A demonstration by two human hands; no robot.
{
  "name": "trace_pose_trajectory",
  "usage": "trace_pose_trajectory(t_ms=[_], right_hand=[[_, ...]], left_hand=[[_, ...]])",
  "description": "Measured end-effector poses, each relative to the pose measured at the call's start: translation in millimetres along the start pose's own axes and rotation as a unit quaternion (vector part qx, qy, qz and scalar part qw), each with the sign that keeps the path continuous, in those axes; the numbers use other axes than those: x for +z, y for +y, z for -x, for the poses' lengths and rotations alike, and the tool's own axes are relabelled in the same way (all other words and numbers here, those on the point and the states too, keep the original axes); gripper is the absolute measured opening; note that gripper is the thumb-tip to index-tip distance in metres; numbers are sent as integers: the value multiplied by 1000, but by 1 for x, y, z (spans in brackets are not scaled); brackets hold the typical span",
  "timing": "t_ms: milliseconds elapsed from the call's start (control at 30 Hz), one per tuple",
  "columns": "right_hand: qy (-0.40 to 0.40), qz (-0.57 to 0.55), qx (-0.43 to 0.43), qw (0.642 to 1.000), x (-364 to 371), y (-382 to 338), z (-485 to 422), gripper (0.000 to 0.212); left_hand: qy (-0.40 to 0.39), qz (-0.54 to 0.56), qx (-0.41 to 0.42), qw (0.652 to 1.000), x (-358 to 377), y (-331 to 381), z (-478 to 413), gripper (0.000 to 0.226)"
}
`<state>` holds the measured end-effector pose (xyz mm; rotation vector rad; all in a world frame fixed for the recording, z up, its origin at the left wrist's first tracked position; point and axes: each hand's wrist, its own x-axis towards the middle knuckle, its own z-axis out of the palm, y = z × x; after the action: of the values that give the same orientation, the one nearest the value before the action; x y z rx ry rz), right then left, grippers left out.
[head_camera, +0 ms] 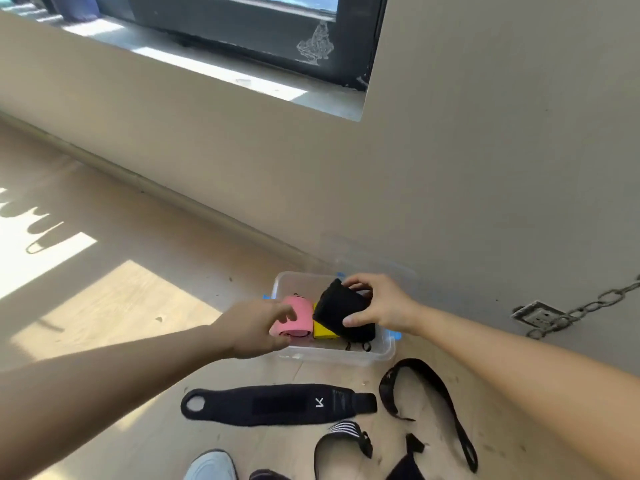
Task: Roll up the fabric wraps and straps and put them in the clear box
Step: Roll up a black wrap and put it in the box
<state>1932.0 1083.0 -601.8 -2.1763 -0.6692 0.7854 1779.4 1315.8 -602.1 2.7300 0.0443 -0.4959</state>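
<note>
**Packing rolled wraps into a clear box on the floor**

Reaching from the right, the right hand point(381, 303) clamps thumb and fingers around a rolled black wrap point(337, 306), holding it over the right half of the clear box point(346, 355), which sits on the wooden floor point(121, 306) close to a beige wall point(450, 168). Below that roll, more black fabric lies in the box's near right corner. A pink roll point(294, 317) lies in the left part of the box and a yellow roll point(323, 330) sits just beside it, partly under the black one.

The left hand point(252, 327) is at the near left end of the pink roll with fingers loosely bent. It appears to touch the roll, though the angle does not show whether it grips it.

On the floor near the box, a long black wrist wrap point(277, 403) with a thumb hole at its left end lies flat and unrolled. To its right, a black strap point(433, 393) curls in an open loop.

At the near edge, a black sandal with white stripes point(343, 434) and the toe of a white shoe point(211, 465) show. A wall socket point(535, 315) with a chain point(595, 303) hangs at far right, and a dark-framed window point(242, 29) is set in the wall at far left.
</note>
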Motion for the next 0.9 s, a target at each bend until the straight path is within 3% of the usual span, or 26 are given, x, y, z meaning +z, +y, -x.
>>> trace_pose_trajectory(t_ms=[267,500,733,900], right_hand=[[-69,85,-20,994,57,53,-71,72],[-152,126,-36,980,82,72,-95,68],[-89,248,-90,960,105,81,-97,68],[-151,153,-56,975,85,73,-103,45]], left_hand=[[76,1,-20,997,81,-45,-28,42],[134,74,-34,988,112,-61,-46,35],[144,120,-38,981,124,-62,-45,32],[165,105,-39,980,127,-58,-43,32]])
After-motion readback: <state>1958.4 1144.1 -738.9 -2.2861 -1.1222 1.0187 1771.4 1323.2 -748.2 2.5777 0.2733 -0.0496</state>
